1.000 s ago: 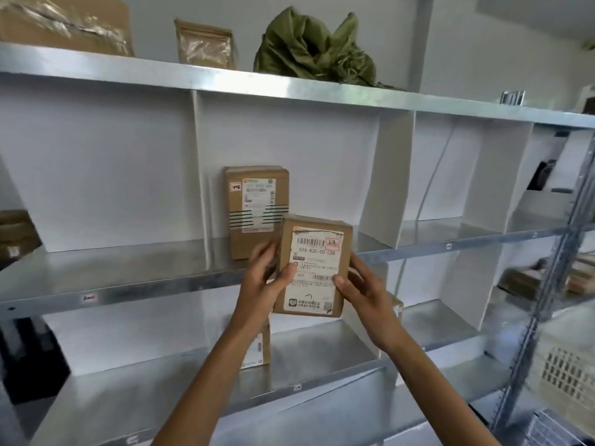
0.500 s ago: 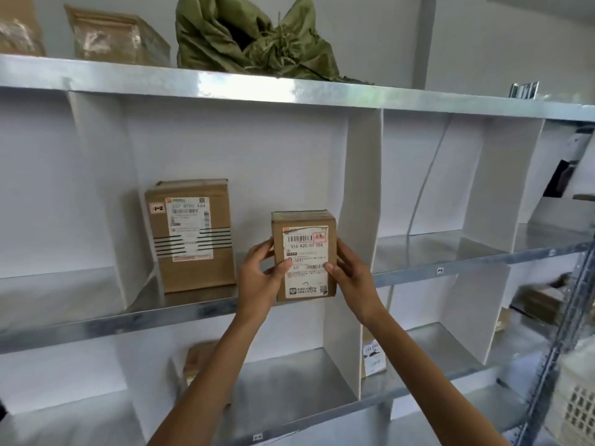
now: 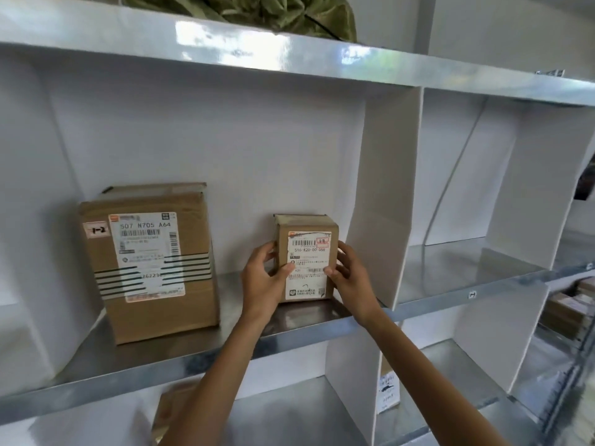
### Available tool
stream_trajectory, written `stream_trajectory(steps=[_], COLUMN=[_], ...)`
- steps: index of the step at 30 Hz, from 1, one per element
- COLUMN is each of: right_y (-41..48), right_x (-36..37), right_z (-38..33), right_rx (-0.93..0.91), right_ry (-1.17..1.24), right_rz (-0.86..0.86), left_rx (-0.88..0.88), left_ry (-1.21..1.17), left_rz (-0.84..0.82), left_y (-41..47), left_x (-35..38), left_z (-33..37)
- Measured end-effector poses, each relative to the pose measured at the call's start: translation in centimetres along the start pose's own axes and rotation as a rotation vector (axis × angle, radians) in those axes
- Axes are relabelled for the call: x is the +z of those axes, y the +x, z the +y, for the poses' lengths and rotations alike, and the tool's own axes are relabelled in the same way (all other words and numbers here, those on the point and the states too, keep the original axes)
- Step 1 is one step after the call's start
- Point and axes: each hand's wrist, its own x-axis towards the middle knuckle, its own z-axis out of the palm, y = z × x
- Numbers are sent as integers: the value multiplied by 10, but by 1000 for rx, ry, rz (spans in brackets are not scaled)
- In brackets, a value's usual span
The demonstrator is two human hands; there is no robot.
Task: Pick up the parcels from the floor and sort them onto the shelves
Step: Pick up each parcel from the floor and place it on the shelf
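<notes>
A small brown cardboard parcel (image 3: 307,252) with a white barcode label stands upright on the middle metal shelf (image 3: 299,336), close to the white divider on its right. My left hand (image 3: 262,281) grips its left side and my right hand (image 3: 349,278) grips its right side, thumbs on the label. Its bottom edge appears to rest on the shelf. A larger brown parcel (image 3: 151,262) with black stripes and a white label stands upright in the same compartment, to the left, apart from the small one.
White dividers (image 3: 383,201) split the shelf into compartments. A green bag (image 3: 257,11) lies on the top shelf. On the lower shelf sits another brown parcel (image 3: 170,410), partly hidden by my left arm. More parcels (image 3: 570,310) are stacked at the far right.
Both hands have carried the small parcel forward into the compartment and set it down on the shelf beside the larger parcel. The camera has moved closer and to the right.
</notes>
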Motion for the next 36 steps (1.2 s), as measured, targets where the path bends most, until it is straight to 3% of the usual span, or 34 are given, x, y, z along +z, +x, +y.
stream_trajectory(steps=[10,17,22,30,33,36], right_y=[22,3,-40,-144,-200,-260], right_x=[6,-1,-1,68,119,169], right_z=[15,-8,-29,-42,-50,-65], right_rx=[52,197,3,-200,-219,-362], right_ry=[-39,-168,-293,-146,-86,-68], right_rz=[-9,21,61,-254,-498,-713], left_rx=[42,-63,-69,-72,-216,-412], left_ry=[40,116,214,603,814,943], left_rz=[31,-57,-39,223,302,376], left_y=[7,-10,-60,-213,-294,-380], left_x=[11,-3,-55,-162,-219,-274], left_z=[-14,13,32,52,60,77])
